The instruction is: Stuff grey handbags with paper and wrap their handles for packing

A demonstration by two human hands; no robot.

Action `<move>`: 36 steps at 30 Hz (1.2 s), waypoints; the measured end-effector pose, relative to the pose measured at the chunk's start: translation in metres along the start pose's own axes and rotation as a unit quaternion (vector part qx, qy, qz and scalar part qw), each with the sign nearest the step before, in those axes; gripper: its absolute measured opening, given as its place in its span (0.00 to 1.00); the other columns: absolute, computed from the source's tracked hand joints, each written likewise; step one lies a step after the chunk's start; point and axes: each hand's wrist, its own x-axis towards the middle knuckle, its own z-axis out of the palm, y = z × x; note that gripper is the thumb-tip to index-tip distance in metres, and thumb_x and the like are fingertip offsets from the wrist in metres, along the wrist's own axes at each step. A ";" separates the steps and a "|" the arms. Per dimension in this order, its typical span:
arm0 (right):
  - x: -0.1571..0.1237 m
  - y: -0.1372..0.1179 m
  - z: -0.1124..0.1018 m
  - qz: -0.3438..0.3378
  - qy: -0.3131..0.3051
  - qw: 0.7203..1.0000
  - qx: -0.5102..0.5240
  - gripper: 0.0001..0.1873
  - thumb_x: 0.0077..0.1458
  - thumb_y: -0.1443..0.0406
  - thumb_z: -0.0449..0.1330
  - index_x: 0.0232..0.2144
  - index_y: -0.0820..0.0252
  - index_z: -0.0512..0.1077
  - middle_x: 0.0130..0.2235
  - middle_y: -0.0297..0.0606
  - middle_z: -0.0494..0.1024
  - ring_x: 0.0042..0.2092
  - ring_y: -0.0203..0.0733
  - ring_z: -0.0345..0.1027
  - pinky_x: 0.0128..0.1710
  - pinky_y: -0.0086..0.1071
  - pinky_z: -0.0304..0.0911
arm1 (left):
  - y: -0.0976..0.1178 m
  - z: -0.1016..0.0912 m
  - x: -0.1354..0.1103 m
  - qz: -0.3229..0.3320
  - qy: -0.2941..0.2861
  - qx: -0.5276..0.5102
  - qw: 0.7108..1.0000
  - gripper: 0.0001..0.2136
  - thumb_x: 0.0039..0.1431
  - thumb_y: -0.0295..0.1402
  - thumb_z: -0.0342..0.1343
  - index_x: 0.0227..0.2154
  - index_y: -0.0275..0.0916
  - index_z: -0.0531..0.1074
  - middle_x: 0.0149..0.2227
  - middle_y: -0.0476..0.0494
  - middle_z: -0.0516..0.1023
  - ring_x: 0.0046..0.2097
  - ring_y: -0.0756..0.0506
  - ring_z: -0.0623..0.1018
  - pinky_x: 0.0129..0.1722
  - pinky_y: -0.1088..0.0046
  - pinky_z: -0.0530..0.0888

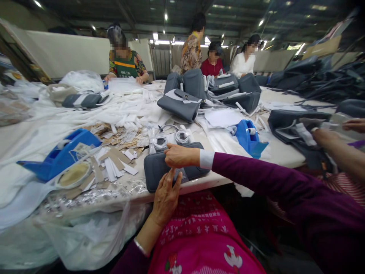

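Blue plastic tape dispenser (61, 154) lies tilted at the left of my desk (281, 160), on loose white fabric, with a round tan disc (73, 174) just beside it and a clear plastic bag (85, 236) hanging below the desk's near edge. Rightward, tan card scraps and white paper offcuts (112, 161) lie heaped beside the dark grey leather pouch (156, 167), which sits flat near the desk's edge with a strip of clear film (181, 176) on it. My left hand (165, 198) comes up from below, its fingers (171, 182) spread and touching the pouch's near side, so that grip is open, closing on nothing. My right hand (181, 155), out of a purple sleeve (256, 182) with a white cuff, lies across the pouch's top, fingers together; whether that grip is pinching or only pressing, I cannot tell. Just past the pouch sit two white-wrapped bundles (165, 140). Further right are a second blue tape dispenser (249, 137) and an open grey handbag (296, 125), with a co-worker's hand (325, 137) at its edge.
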 end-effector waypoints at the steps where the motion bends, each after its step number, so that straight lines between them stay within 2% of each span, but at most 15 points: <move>1: 0.001 0.000 0.001 0.000 -0.002 1.000 0.001 0.11 0.56 0.70 0.54 0.26 0.64 0.75 0.27 0.44 0.77 0.33 0.43 0.66 0.41 0.40 0.48 | 0.000 0.000 0.000 -0.001 -0.005 0.000 1.000 0.27 0.58 0.20 0.48 0.61 0.37 0.57 0.65 0.29 0.53 0.66 0.37 0.55 0.60 0.55 0.64; 9: 0.002 -0.005 0.001 -0.002 0.014 1.000 -0.015 0.08 0.51 0.70 0.56 0.27 0.65 0.76 0.26 0.43 0.77 0.33 0.44 0.66 0.44 0.43 0.49 | 0.000 0.001 -0.002 0.009 -0.035 0.016 0.999 0.26 0.60 0.21 0.47 0.61 0.35 0.57 0.61 0.36 0.64 0.66 0.38 0.55 0.61 0.56 0.60; 14: 0.004 -0.020 0.007 0.059 0.021 0.998 -0.031 0.11 0.54 0.70 0.54 0.26 0.60 0.76 0.28 0.39 0.78 0.38 0.46 0.67 0.55 0.44 0.44 | 0.001 0.001 -0.001 -0.001 -0.043 0.032 0.999 0.24 0.60 0.23 0.49 0.60 0.35 0.60 0.60 0.39 0.67 0.63 0.36 0.60 0.59 0.56 0.61; 17: 0.006 -0.024 0.012 0.077 0.045 0.995 -0.040 0.11 0.55 0.70 0.52 0.28 0.59 0.75 0.29 0.37 0.79 0.38 0.46 0.67 0.58 0.44 0.41 | 0.002 -0.001 0.000 -0.004 -0.040 0.039 0.998 0.23 0.60 0.24 0.49 0.59 0.36 0.61 0.59 0.39 0.68 0.62 0.34 0.61 0.57 0.55 0.62; 21: 0.010 -0.002 0.009 0.139 0.095 0.984 -0.062 0.10 0.53 0.73 0.54 0.38 0.65 0.71 0.30 0.38 0.77 0.39 0.46 0.68 0.59 0.43 0.38 | 0.002 -0.002 0.002 -0.004 -0.039 0.035 0.999 0.25 0.60 0.23 0.48 0.61 0.38 0.58 0.58 0.38 0.68 0.61 0.36 0.63 0.56 0.56 0.62; 24: 0.002 0.033 0.000 0.254 0.127 0.958 -0.045 0.10 0.52 0.73 0.55 0.38 0.67 0.69 0.32 0.41 0.76 0.41 0.47 0.68 0.58 0.45 0.41 | 0.004 -0.002 0.002 -0.008 -0.043 0.032 0.998 0.26 0.60 0.23 0.49 0.62 0.39 0.56 0.58 0.38 0.68 0.61 0.38 0.63 0.56 0.57 0.63; 25: -0.005 0.043 -0.002 0.308 0.149 0.939 -0.026 0.09 0.52 0.73 0.55 0.38 0.67 0.69 0.34 0.43 0.76 0.41 0.48 0.68 0.56 0.45 0.43 | 0.005 -0.003 0.002 -0.013 -0.044 0.030 0.998 0.26 0.60 0.23 0.49 0.62 0.39 0.57 0.58 0.38 0.69 0.61 0.38 0.63 0.56 0.57 0.64; 27: -0.025 0.056 0.000 0.409 0.220 0.885 0.039 0.09 0.53 0.71 0.55 0.38 0.66 0.68 0.38 0.45 0.75 0.43 0.48 0.66 0.52 0.44 0.49 | 0.007 -0.007 0.002 -0.025 -0.041 0.015 0.999 0.25 0.60 0.23 0.49 0.61 0.40 0.58 0.58 0.38 0.69 0.60 0.38 0.64 0.55 0.57 0.65; 29: -0.049 0.055 0.013 0.481 0.307 0.810 0.134 0.10 0.54 0.67 0.56 0.39 0.64 0.68 0.42 0.46 0.74 0.45 0.47 0.65 0.49 0.41 0.54 | 0.007 -0.016 0.003 -0.039 -0.036 -0.031 0.998 0.24 0.61 0.23 0.47 0.60 0.41 0.59 0.57 0.38 0.68 0.60 0.39 0.64 0.55 0.57 0.66; 31: -0.074 0.044 0.035 0.526 0.376 0.722 0.245 0.15 0.54 0.63 0.55 0.43 0.64 0.68 0.46 0.47 0.72 0.46 0.45 0.65 0.48 0.38 0.57 | 0.001 -0.026 0.005 -0.077 -0.008 -0.077 0.994 0.22 0.62 0.24 0.46 0.59 0.42 0.61 0.56 0.38 0.67 0.59 0.40 0.65 0.56 0.56 0.67; 34: -0.102 0.018 0.073 0.568 0.377 0.592 0.429 0.26 0.55 0.55 0.54 0.52 0.62 0.65 0.53 0.49 0.68 0.49 0.46 0.66 0.48 0.38 0.60 | -0.020 -0.036 0.008 -0.203 0.081 -0.079 0.973 0.24 0.62 0.30 0.50 0.61 0.43 0.57 0.58 0.36 0.62 0.60 0.38 0.62 0.59 0.50 0.64; 35: -0.107 0.009 0.083 0.568 0.370 0.557 0.481 0.28 0.55 0.52 0.53 0.53 0.62 0.65 0.53 0.48 0.69 0.50 0.46 0.66 0.50 0.39 0.59 | -0.029 -0.036 0.010 -0.247 0.108 -0.078 0.960 0.26 0.61 0.33 0.51 0.61 0.42 0.55 0.58 0.35 0.61 0.61 0.37 0.61 0.59 0.47 0.62; 36: -0.111 0.002 0.091 0.555 0.365 0.541 0.515 0.29 0.55 0.50 0.53 0.53 0.62 0.66 0.53 0.47 0.70 0.51 0.47 0.65 0.52 0.39 0.58 | -0.039 -0.034 0.012 -0.284 0.119 -0.091 0.947 0.28 0.60 0.36 0.52 0.62 0.42 0.53 0.59 0.34 0.60 0.61 0.35 0.61 0.59 0.46 0.62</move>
